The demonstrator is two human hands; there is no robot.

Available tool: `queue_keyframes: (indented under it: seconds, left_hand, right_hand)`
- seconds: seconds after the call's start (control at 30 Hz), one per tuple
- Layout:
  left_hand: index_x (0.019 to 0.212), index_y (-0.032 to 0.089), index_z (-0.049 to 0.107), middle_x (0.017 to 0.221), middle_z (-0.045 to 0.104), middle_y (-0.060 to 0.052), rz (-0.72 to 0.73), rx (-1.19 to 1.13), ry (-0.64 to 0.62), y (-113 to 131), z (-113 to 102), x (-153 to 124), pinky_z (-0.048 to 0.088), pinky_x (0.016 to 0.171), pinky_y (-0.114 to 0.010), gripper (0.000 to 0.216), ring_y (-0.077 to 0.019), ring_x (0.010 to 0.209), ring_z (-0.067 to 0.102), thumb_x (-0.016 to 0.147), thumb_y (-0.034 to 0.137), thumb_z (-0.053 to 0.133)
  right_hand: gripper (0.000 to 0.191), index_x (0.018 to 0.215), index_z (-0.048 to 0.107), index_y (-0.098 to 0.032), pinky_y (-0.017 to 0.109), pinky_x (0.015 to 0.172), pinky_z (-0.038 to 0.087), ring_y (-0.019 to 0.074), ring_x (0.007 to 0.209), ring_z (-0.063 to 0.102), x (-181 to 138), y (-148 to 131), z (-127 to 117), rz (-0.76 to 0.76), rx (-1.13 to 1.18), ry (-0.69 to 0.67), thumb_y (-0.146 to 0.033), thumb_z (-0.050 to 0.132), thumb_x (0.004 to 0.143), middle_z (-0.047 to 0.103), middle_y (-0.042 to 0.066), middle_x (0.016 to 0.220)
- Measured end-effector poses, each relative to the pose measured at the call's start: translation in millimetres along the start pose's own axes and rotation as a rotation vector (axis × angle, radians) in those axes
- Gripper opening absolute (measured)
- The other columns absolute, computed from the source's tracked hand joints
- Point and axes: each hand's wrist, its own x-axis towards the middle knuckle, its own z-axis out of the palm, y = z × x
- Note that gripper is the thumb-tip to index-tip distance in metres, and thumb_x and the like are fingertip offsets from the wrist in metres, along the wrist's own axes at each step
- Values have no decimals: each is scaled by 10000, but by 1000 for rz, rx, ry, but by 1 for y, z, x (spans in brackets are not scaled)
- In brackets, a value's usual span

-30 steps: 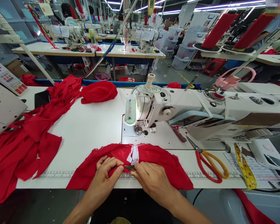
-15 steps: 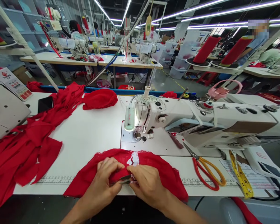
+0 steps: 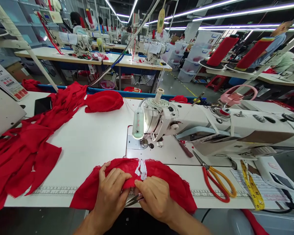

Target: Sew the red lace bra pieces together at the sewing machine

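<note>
A red lace garment piece with white labels at its middle lies at the near edge of the white table. My left hand is closed, pinching the lower edge of the red fabric. My right hand is closed on small metal thread snips, whose tips point left at the fabric edge between my hands. The two hands almost touch.
A white sewing machine stands behind the garment. Red-and-orange scissors and a yellow tape measure lie to the right. A heap of red fabric covers the left of the table beside a black phone. Other workstations stand beyond.
Both hands have drawn nearer to me along the garment's lower edge. The snips now sit lower, at the table's front edge, and the left hand has regripped the fabric.
</note>
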Motion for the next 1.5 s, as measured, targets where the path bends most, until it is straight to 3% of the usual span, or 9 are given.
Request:
queue_keyframes:
  seconds: [0.4,0.67,0.83,0.93,1.07,1.2,1.37,1.43,1.5]
  left_hand:
    - [942,217,524,791,567,32,-29,57,8,-4,8,-1,283,1099,-528,251,-178,751,554,832,3,456]
    - [1323,214,497,1253,574,-113,-35,133,-110,-21,-17,-21,403,1036,-503,468,-300,1200,527,877,73,479]
    - [1510,238,367,1514,474,-105,190,126,-392,-51,-36,-23,151,1228,-632,682,-339,1429,389,944,543,596]
    - [1535,264,355,1525,490,-71,227,202,-394,-55,-40,-17,97,1235,-641,594,-316,1428,410,1010,504,498]
    - [1325,236,577,1307,665,-49,191,194,-119,-32,-33,-7,388,1138,-497,316,-252,1236,579,1028,213,473]
    - [1269,211,590,1306,643,-80,194,-40,-208,-22,-16,0,546,1006,-331,273,-200,1221,597,1049,217,427]
    - [1399,257,495,1436,567,-66,101,-9,-263,-35,0,-11,500,1117,-440,356,-240,1359,509,1056,263,399]
    - [1466,274,423,1454,552,-67,55,-11,-244,-37,1,-16,491,1126,-448,411,-241,1369,498,1056,263,389]
    - [1518,292,360,1478,528,-77,37,10,-274,-39,0,-19,500,1109,-470,464,-263,1355,511,1056,304,397]
  right_hand:
    - [152,1029,576,-132,300,474,364,143,508,525,0,-1,3,-8,11,3,-74,473,933,585,-19,605]
    - [275,1116,589,-218,220,587,511,123,627,678,-15,22,-22,424,134,-70,-88,512,886,730,-20,793]
    - [267,1088,619,-220,275,672,537,182,735,729,-29,50,-32,532,29,-280,-135,479,878,769,13,896]
    - [241,1059,629,-233,271,691,529,181,741,723,-25,54,-38,573,86,-346,-170,477,882,764,4,879]
    - [207,1105,625,-238,251,619,502,174,663,694,-12,64,-46,725,-65,-342,-302,519,939,732,-13,782]
    - [246,1148,632,-188,314,705,534,254,823,728,1,90,-53,812,-486,-452,-340,523,989,748,72,845]
    - [342,1308,583,-106,528,990,502,362,1226,591,-5,54,-51,590,-628,-216,-168,455,997,660,229,1247]
    - [396,1342,570,-135,433,1031,517,276,1225,595,-15,24,-44,423,-427,-89,-87,406,984,661,169,1254]
    - [445,1352,570,-177,344,1015,548,211,1222,602,-24,8,-36,321,-123,-233,-61,349,983,653,111,1288]
